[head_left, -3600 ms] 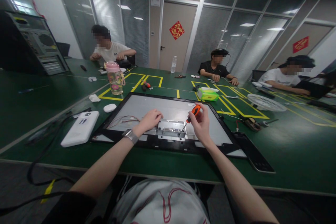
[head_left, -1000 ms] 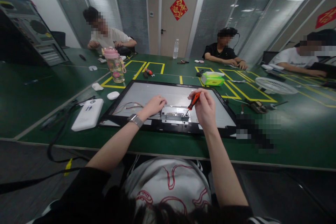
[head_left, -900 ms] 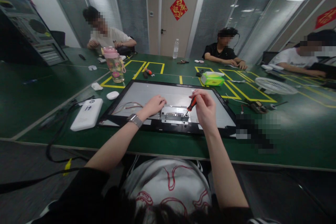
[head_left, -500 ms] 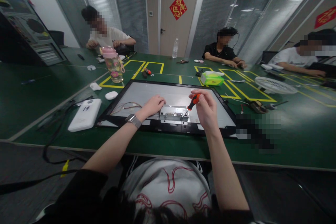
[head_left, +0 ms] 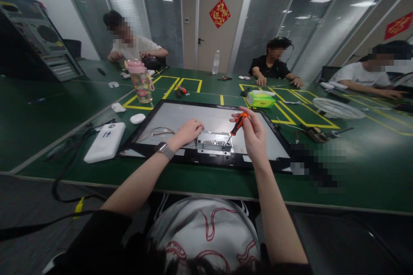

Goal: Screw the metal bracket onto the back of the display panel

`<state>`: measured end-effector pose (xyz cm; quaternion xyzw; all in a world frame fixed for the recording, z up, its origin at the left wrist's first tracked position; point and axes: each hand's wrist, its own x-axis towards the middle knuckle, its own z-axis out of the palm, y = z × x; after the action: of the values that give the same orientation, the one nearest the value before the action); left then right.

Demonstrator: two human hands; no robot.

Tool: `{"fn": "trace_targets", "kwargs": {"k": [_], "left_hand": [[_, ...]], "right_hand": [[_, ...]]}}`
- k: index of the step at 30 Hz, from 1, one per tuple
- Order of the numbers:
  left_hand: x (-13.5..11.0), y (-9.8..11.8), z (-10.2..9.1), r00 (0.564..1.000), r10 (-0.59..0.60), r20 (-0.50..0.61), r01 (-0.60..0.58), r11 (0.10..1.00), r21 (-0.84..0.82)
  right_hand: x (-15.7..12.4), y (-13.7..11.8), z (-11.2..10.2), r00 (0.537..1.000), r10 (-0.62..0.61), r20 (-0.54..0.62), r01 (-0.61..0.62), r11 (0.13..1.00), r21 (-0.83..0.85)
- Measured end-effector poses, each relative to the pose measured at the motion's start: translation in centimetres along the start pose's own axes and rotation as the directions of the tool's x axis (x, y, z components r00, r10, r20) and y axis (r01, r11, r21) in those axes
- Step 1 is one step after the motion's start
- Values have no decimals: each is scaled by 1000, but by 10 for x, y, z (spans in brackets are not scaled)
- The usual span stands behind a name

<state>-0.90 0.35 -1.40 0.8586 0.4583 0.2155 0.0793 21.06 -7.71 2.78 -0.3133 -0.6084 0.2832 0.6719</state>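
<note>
So the right hand (head_left: 255, 135) has its fingers pinching one screwdriver (head_left: 238, 124), thumb on one side of the handle and fingertips on the other. It's a stubby thing, orange with black grip patches, plus a thin metal shaft. The handle sits right between the fingers, and the shaft sticks out below them, slanting down and to the left into the right end of a metal bracket (head_left: 209, 137). Whether the tip is seated in a screw is too small to tell.

Just the one bracket: silver, shiny, box-shaped, with a few dark holes along the near strip. The left hand (head_left: 190, 131) is at its far left corner, fingers loosely bent. Can't tell if they're pinching the edge or only resting there.

All of that is on one big flat panel (head_left: 200, 114), pale grey with a black border, with a few thin wires (head_left: 155, 131) lying on its left part. The panel lies flat on the green desk (head_left: 364, 176).

Further out I count one white block (head_left: 106, 142) with dark markings, one small white case (head_left: 137, 118), two bottles (one pink-lidded (head_left: 139, 82), one clear (head_left: 216, 63)), one green tissue pack (head_left: 260, 99), and three people on the far side.
</note>
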Motion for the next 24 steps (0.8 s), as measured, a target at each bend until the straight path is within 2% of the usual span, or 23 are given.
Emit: {"fn": "trace_targets", "kwargs": {"k": [3, 7, 12, 15, 21, 24], "left_hand": [[0, 0, 0, 1000, -4, 2, 4, 1000, 2], [0, 0, 0, 1000, 7, -9, -7, 1000, 1], [-1, 3, -3, 1000, -11, 17, 11, 1000, -4], [-1, 4, -4, 1000, -17, 20, 17, 1000, -6], [-1, 3, -3, 1000, -6, 11, 6, 1000, -5], [-2, 2, -2, 1000, -3, 6, 3, 1000, -2]], "right_hand": [[0, -1, -1, 998, -36, -58, 31, 996, -83], [0, 0, -1, 980, -145, -134, 112, 967, -229], [-5, -8, 2, 965, -240, -106, 183, 904, -387], [-5, -10, 3, 970, -226, -93, 186, 928, -324], [-1, 7, -4, 978, -72, -198, 59, 996, -69], [-1, 10, -5, 984, -25, -178, 22, 1000, -16]]}}
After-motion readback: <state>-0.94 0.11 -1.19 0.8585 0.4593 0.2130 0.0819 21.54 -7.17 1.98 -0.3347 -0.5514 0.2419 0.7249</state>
